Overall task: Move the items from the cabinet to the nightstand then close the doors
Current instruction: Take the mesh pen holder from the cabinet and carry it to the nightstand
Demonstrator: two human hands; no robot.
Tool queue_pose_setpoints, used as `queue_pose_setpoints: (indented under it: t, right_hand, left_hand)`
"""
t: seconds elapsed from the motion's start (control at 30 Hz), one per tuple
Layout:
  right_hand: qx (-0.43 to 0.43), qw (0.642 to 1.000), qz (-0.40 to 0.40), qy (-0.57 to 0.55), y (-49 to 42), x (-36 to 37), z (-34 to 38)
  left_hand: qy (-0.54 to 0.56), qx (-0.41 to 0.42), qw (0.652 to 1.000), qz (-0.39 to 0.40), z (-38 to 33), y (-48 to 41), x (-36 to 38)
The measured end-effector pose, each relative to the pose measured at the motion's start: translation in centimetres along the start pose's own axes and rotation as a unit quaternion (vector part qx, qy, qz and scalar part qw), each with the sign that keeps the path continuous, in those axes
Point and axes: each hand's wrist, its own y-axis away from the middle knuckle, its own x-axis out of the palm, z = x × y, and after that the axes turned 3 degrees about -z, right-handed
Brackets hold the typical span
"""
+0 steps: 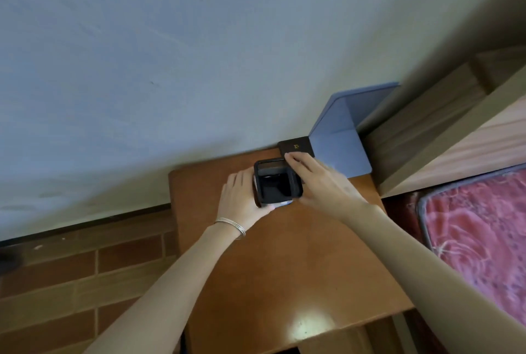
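Because the black open-topped box (277, 185) seems meant for the back of the nightstand (284, 262), keeps it upright between both palms instead of pinching it by the rim. Cups its left wall with the left hand (242, 197), fingers curled loosely round the side, thin bracelets (232, 225) at the wrist. Lays the right hand (318, 180) flat along the right wall, fingers straight and together, fingertips (289, 156) reaching past the far corner to the small dark booklet (296, 145) by the wall. Cannot tell whether the box's base touches the wood or hangs just above it. Probably steers the box in beside the booklet, which lies flat just beside the blue-grey folded cover (338, 140) propped in the corner against the wooden bed frame (427, 131). Groups things at the rear, leaving the front of the top for more. Shows no cabinet or doors here; judges moving underway and closing not yet done.
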Motion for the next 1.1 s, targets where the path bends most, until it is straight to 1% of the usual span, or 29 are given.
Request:
queue_pose_setpoints:
  t: [0.1, 0.2, 0.23, 0.3, 0.37, 0.4, 0.47, 0.63, 0.7, 0.9, 1.1]
  right_hand:
    - [-0.006, 1.0, -0.024, -0.007, -1.1, 0.2, -1.0]
    - [0.034, 0.996, -0.075, -0.04, -0.7, 1.2, -0.7]
    - [0.048, 0.993, -0.094, -0.05, -0.2, 1.6, -0.3]
    - [0.045, 0.987, -0.14, -0.058, 1.1, 2.3, 0.7]
    - [0.007, 0.983, -0.176, -0.048, 2.1, 2.8, 1.8]
    - [-0.016, 0.982, -0.183, -0.035, 2.3, 3.1, 2.3]
    - [-0.038, 0.981, -0.192, -0.015, 2.3, 3.8, 3.0]
    - [-0.006, 0.966, -0.259, 0.004, 0.3, 5.1, 2.5]
    - [0.002, 0.963, -0.269, 0.028, -0.5, 5.3, 2.1]
    - [-0.013, 0.96, -0.269, 0.071, -3.5, 5.1, 1.6]
    - [-0.04, 0.965, -0.245, 0.09, -4.5, 4.9, 0.9]
  left_hand:
    - [0.02, 0.001, 0.999, -0.025, 0.3, -1.4, 0.1]
    - [0.037, 0.004, 0.999, -0.024, 0.8, -1.3, 0.2]
    - [0.024, -0.01, 1.0, -0.009, 0.9, -0.7, 0.2]
    - [-0.05, -0.03, 0.998, 0.022, 1.2, 1.4, 0.7]
    - [-0.127, -0.027, 0.991, 0.039, 1.9, 3.9, 1.5]
    - [-0.15, -0.022, 0.988, 0.042, 2.3, 5.0, 1.9]
    - [-0.17, -0.009, 0.985, 0.039, 3.2, 6.2, 2.7]
    - [-0.175, -0.005, 0.984, 0.035, 3.5, 6.4, 3.6]
    - [-0.172, -0.004, 0.984, 0.04, 3.5, 6.4, 3.6]
    - [-0.165, -0.01, 0.985, 0.04, 3.7, 6.5, 3.7]
    - [-0.165, -0.012, 0.986, 0.032, 3.7, 6.5, 3.9]
